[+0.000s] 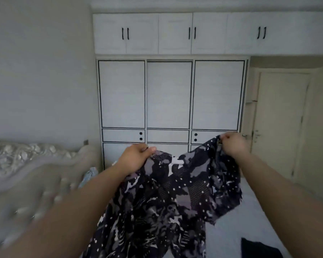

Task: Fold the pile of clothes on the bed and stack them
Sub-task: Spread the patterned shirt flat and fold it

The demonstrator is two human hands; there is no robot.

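Both hands raised in front of white wardrobe (169,94). Left hand (133,157) grips top edge of patterned garment (168,198), fingers curled over fabric. Right hand (234,144) pinches opposite top corner, slightly higher. Garment (dark, grey-and-white camouflage print with white dots) hangs spread between hands, lower part draping over bed (250,211). Dark cloth (259,247) lies on bed at lower right. Padded headboard (35,174) at left, blurred. Door (282,123) at right.

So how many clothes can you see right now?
3. A patterned dark garment held up by the left hand and right hand; a black one on the bed at lower right; a light blue one near the headboard. More may be hidden.
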